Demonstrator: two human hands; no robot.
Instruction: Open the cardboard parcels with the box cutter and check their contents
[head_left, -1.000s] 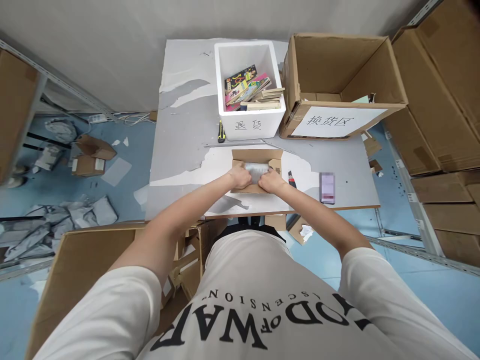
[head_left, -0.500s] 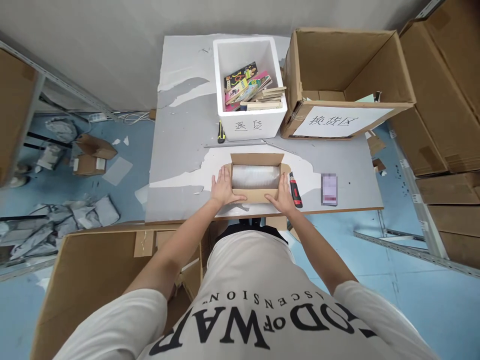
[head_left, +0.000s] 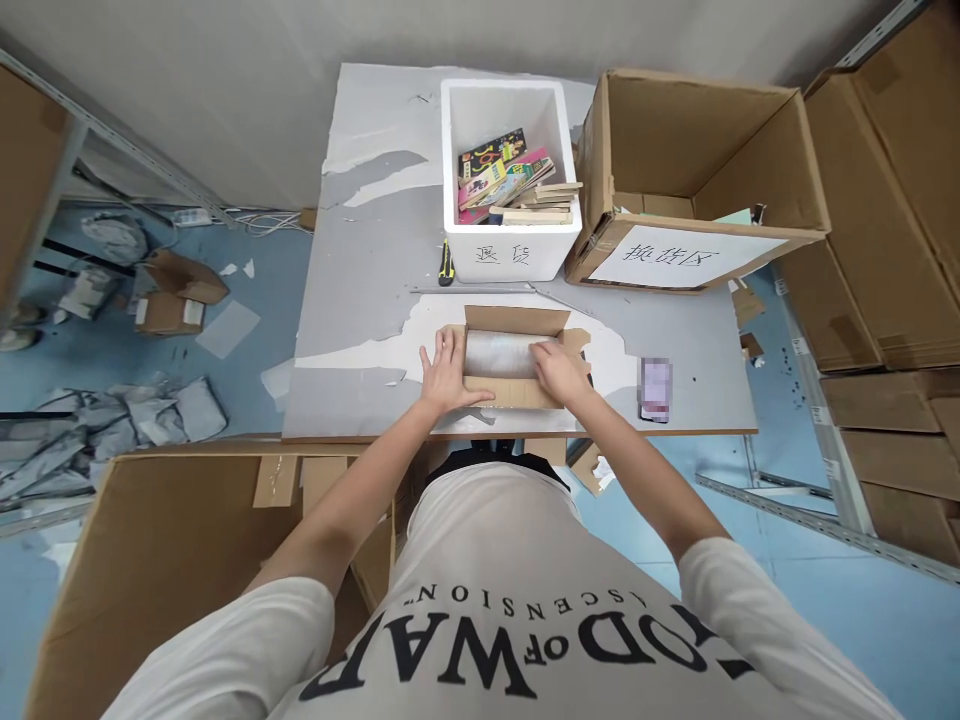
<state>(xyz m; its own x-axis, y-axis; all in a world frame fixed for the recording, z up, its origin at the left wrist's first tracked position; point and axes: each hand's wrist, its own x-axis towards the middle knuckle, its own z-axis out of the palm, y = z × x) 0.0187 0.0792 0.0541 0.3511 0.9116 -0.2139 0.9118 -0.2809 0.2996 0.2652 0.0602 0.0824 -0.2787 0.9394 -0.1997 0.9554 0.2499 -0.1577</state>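
Head camera view shows a worker's two bare hands meeting at a small, open, rectangular brown cardboard carton (head_left: 516, 320) on a grey tabletop (head_left: 349, 395) with torn white patches. Inside the carton, lying lengthwise between its ends, is a silvery, translucent, plastic-looking bundle (head_left: 495, 354). The left hand (head_left: 445, 378) rests against the carton's left end, fingers spread and thumb stretched along the near flap, a hold that appears meant to keep the light cardboard from sliding. The right hand (head_left: 561, 374) reaches over the opposite end, fingers curled together at the bundle's right side; whether they pinch it or merely press on it cannot be told. The carton sits close to the front edge, squarely before the body, likely so both forearms reach it evenly. Behind it, a white foam box (head_left: 502, 266) holds colourful books, beside a large brown cardboard box (head_left: 750, 135) bearing a white handwritten sign (head_left: 675, 258). Lettering on both containers faces the worker, presumably for reading at a glance. A yellow-and-black utility knife (head_left: 446, 264) lies just beside the foam box, and a phone with a blurred screen (head_left: 655, 388) lies to the right, apart from the carton, seemingly within easy reach.
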